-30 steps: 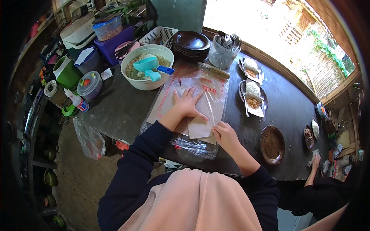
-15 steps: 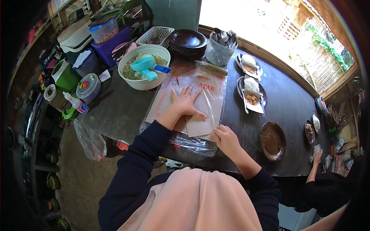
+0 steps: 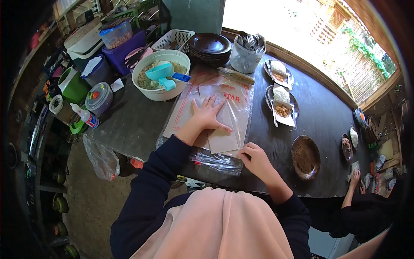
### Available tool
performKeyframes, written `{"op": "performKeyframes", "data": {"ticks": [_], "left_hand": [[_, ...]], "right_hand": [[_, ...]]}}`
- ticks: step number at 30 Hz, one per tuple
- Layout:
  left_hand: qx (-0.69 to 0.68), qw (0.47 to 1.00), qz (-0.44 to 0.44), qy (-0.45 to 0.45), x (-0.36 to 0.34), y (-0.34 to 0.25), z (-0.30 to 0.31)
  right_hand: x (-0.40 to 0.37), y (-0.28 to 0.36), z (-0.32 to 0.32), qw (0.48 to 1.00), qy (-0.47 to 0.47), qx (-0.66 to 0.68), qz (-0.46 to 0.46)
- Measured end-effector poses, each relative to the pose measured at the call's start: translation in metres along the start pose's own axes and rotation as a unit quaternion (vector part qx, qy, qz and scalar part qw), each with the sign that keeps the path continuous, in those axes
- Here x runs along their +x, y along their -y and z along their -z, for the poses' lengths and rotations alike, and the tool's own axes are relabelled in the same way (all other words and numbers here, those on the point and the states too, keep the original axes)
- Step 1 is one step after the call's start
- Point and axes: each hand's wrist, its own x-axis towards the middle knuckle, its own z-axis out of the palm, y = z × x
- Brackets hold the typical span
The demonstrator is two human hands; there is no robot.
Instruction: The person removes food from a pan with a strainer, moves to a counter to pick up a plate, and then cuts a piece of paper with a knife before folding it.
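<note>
A stack of brown wrapping paper (image 3: 224, 140) lies on the table, partly inside a clear plastic bag (image 3: 215, 163) with red print. My left hand (image 3: 208, 115) is pressed flat on the stack, fingers spread. At the stack's near right corner, my right hand (image 3: 255, 159) is closed, thumb and forefinger pinching the edge of the wrapping paper; whether plastic is caught there too is hard to see. Beyond my left hand stands a white bowl (image 3: 140, 90) of food with a turquoise scoop (image 3: 160, 72) in it. Right of my right hand is a brown oval plate (image 3: 305, 157).
Dark plates (image 3: 210, 44) are stacked at the back beside a tub of cutlery (image 3: 245, 58). Two servings of rice (image 3: 281, 96) on plates stand to the right. A lidded container (image 3: 99, 98) and a bottle (image 3: 86, 115) sit left. Another person's hand (image 3: 354, 179) is at far right.
My right hand has shifted slightly right, its fingers at the paper's corner. My left hand stays in place. At far right, the other person's hands have moved a little.
</note>
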Motion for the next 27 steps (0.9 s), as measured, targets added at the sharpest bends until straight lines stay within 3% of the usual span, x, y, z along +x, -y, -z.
{"op": "performKeyframes", "data": {"ticks": [2,8,10,13,27], "left_hand": [[0.006,1.000,0.000,0.001,-0.003,-0.002,-0.003],[0.045,0.998,-0.027,0.022,-0.024,-0.026,-0.013],[0.030,0.994,-0.051,0.096,-0.035,-0.036,-0.007],[0.037,0.991,-0.049,0.116,-0.037,-0.041,-0.006],[0.049,0.989,-0.045,0.136,-0.037,-0.040,0.002]], "right_hand": [[0.002,-0.002,0.002,0.998,0.022,0.043,-0.034],[0.007,-0.010,-0.008,1.000,-0.013,-0.021,0.007],[0.007,-0.010,-0.009,0.999,-0.017,-0.047,0.013],[0.008,-0.010,-0.009,0.998,-0.019,-0.059,0.023],[0.039,-0.026,-0.020,0.996,-0.013,-0.077,0.035]]}}
